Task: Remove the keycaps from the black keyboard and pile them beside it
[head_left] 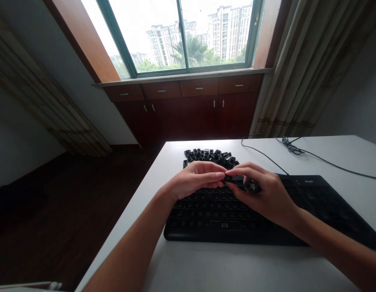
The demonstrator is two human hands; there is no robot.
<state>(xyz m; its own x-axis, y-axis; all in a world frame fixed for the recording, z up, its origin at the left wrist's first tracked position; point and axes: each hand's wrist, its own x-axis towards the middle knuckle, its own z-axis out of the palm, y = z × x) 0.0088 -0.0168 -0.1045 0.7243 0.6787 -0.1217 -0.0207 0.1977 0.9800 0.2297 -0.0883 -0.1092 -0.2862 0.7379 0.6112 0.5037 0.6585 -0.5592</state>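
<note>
A black keyboard lies on a white table with its key caps off across the main part. Above it my left hand is closed, pinching a small black key cap between thumb and fingers. From the other side, the thumb and forefinger of my right hand meet at the same cap. A dark tool with a rounded end rests in my right hand, its end pointing towards me; its kind and its far tip are hidden. Behind my left hand sits a pile of loose black key caps.
The white table has its left edge beside a dark floor. A black cable lies coiled at the back right. Beyond stand brown cabinets under a window, with curtains at both sides.
</note>
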